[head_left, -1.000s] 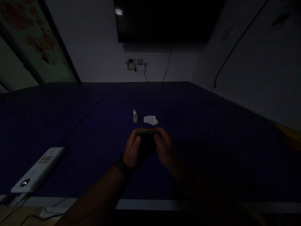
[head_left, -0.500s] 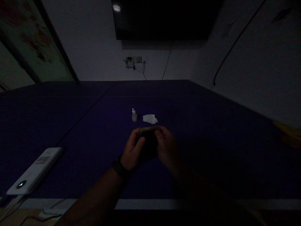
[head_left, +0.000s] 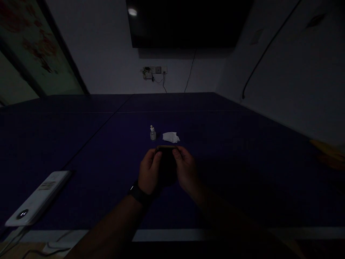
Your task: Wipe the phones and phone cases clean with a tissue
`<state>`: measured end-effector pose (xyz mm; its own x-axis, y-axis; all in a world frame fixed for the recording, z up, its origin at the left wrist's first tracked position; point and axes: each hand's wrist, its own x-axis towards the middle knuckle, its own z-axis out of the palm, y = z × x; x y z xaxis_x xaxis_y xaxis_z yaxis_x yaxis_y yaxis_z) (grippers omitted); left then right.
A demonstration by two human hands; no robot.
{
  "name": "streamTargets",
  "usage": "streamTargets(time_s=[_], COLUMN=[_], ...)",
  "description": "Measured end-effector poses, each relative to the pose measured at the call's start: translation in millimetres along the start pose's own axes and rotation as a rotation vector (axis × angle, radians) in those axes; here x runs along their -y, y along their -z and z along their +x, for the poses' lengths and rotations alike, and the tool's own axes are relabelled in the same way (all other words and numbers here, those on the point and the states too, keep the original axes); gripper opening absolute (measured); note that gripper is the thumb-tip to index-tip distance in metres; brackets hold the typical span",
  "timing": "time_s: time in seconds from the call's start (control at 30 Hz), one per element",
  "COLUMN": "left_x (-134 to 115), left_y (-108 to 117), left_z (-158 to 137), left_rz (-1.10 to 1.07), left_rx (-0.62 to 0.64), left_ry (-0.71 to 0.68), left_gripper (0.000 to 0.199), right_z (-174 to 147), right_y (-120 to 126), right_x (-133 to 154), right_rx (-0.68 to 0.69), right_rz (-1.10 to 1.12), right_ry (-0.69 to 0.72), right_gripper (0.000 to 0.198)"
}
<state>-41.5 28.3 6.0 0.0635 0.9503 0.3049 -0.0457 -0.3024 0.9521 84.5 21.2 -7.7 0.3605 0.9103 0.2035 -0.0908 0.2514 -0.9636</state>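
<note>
Between my hands is a dark smartphone (head_left: 167, 158) with a thin golden edge, its black face turned up toward me. My left hand (head_left: 148, 171), with a dark watch on the wrist, is closed round the phone's left side, thumb on the front. Round its right side my right hand (head_left: 186, 169) is closed in the same way. Just beyond the phone, a small clear dropper bottle (head_left: 153, 135) with a white top stands upright on the dark blue tabletop (head_left: 107, 151). To the bottle's right lies a folded white cloth or tissue (head_left: 170, 137).
A white power bank (head_left: 39, 198) with a round display and cables lies at the table's left front. Something yellow (head_left: 327, 149) sits at the right edge. On the far wall are sockets (head_left: 155, 71) under a black screen (head_left: 183, 23). The room is dim.
Both hands and the phone have shifted slightly left in view, and the phone's top edge looks more level. My left thumb has moved up toward the phone's top corner.
</note>
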Motion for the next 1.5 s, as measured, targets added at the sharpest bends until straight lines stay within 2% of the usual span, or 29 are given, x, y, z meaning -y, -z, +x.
streamTargets(time_s=[0.2, 0.4, 0.57, 0.73, 0.8, 0.9, 1.03, 1.17, 1.27, 1.33, 1.37, 1.43, 1.5], left_x=[2.1, 4.3, 7.7, 1.3, -2.1, -4.0, -2.1, 1.8, 5.4, 6.4, 5.9, 1.7, -6.8], left_y=[0.7, 2.7, 11.6, 19.3, 20.5, 21.3, 20.5, 19.1, 21.8, 25.8, 28.2, 32.5, 35.3], left_z=[1.8, 8.3, 16.4, 22.7, 24.1, 25.1, 25.8, 27.4, 26.5, 23.6, 21.5, 16.1, 10.2], left_rz=[-0.083, -0.085, -0.253, -0.416, -0.475, -0.553, -0.627, -0.486, -0.316, -0.113, 0.004, 0.218, 0.440], left_rx=[0.006, -0.074, -0.205, -0.236, -0.248, -0.247, -0.149, -0.111, -0.171, -0.242, -0.253, -0.219, -0.191], left_ry=[0.085, 0.127, 0.222, 0.257, 0.239, 0.232, 0.251, 0.171, 0.085, -0.098, -0.241, -0.531, -0.731], left_gripper=[0.034, 0.040, 0.051, 0.056, 0.056, 0.057, 0.063, 0.057, 0.054, 0.068, 0.077, 0.088, 0.092], right_z=[-0.8, -5.3, -6.6, -2.3, -1.3, -0.2, 4.3, 11.3, 14.3, 14.4, 13.9, 12.3, 10.3], right_y=[-0.5, -2.7, 5.8, 15.9, 16.6, 15.7, 17.7, 24.5, 30.5, 34.7, 36.9, 40.6, 42.5], right_x=[3.6, -0.6, -4.7, -3.8, -4.6, -4.4, 3.5, 17.0, 28.0, 35.5, 39.1, 45.7, 51.0], right_rx=[0.026, 0.104, 0.409, 0.676, 0.710, 0.653, 0.569, 0.362, 0.197, 0.129, 0.118, 0.132, 0.191], right_rz=[-0.043, 0.031, 0.010, 0.030, 0.027, -0.047, -0.126, -0.223, -0.233, -0.209, -0.201, -0.191, -0.183], right_ry=[-0.015, -0.119, -0.297, -0.393, -0.354, -0.229, -0.128, -0.014, 0.116, 0.192, 0.223, 0.264, 0.284], right_gripper=[0.033, 0.035, 0.034, 0.044, 0.045, 0.047, 0.046, 0.033, 0.027, 0.027, 0.026, 0.025, 0.023])
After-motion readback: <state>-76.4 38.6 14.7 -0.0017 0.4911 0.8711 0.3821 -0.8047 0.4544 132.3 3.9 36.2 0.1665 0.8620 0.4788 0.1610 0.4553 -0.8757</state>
